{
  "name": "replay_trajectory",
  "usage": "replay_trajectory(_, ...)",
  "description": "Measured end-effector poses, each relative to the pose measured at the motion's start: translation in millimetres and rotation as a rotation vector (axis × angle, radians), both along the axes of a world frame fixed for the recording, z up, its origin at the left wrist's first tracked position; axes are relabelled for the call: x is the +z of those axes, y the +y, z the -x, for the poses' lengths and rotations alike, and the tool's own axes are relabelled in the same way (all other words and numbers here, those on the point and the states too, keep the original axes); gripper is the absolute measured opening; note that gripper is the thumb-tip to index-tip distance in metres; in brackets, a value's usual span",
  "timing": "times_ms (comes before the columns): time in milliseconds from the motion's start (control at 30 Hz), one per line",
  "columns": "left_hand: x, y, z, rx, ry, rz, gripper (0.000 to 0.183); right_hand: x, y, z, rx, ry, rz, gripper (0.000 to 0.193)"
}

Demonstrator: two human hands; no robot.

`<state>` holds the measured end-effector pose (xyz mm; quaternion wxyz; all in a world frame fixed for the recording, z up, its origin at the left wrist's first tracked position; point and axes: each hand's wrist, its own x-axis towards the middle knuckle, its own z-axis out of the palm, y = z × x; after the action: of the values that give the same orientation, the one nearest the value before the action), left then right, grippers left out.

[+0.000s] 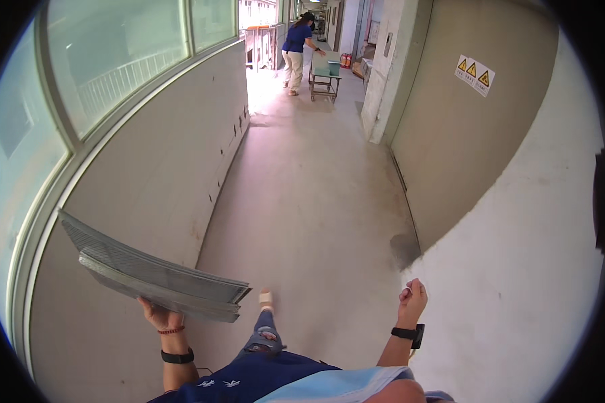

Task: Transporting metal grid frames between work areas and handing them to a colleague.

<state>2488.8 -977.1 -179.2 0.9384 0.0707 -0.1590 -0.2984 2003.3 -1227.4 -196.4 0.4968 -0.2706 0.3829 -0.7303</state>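
Observation:
My left hand (160, 316) supports a stack of long, thin grey metal strips (154, 272) from below, its fingers partly hidden by the stack. The strips slant across the lower left, their far-left end raised near the window frame. They seem to lie in two bundles, one above the other, with fine ridges along the upper one. Out to the right, away from the stack, my right hand (413, 300) is raised with curled fingers. A small whitish spot shows at those fingers, too small to name.
A corridor floor (296, 195) runs ahead between a low windowed wall (161, 148) and a closed door (474, 87) bearing warning signs. Farther along, a person (297, 50) stands beside a wheeled cart (325, 75). Red fire extinguishers (345, 60) stand by the right wall.

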Motion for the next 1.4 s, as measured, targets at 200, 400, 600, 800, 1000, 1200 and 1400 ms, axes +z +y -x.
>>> replay_trajectory(200, 25, -145, -93, 0.017, -0.107, 0.068, 0.055, -40, -145, -44, -0.093, 0.006, -0.066, 0.017)
replay_trajectory(400, 45, -311, -165, -0.005, -0.161, 0.014, 0.053, -59, -248, -85, -0.198, 0.043, -0.285, 0.018)
replay_trajectory(600, 97, -514, -211, -0.156, -0.176, 0.064, 0.042, -89, -353, -105, -0.318, 0.077, -0.415, 0.023)
replay_trajectory(800, 115, -714, -264, -0.178, -0.088, 0.185, 0.035, -106, -534, -125, -0.485, 0.056, -0.438, 0.022)
replay_trajectory(1000, 127, -869, -333, 0.049, -0.018, 0.155, 0.052, -68, -775, -191, -0.388, 0.105, -0.56, 0.022)
replay_trajectory(1200, 125, -1001, -380, 0.213, 0.096, 0.085, 0.062, -41, -1016, -280, -0.155, 0.147, -0.434, 0.018)
replay_trajectory(1400, 108, -1173, -467, 0.262, 0.054, 0.124, 0.061, -54, -1204, -372, -0.118, 0.15, -0.406, 0.021)
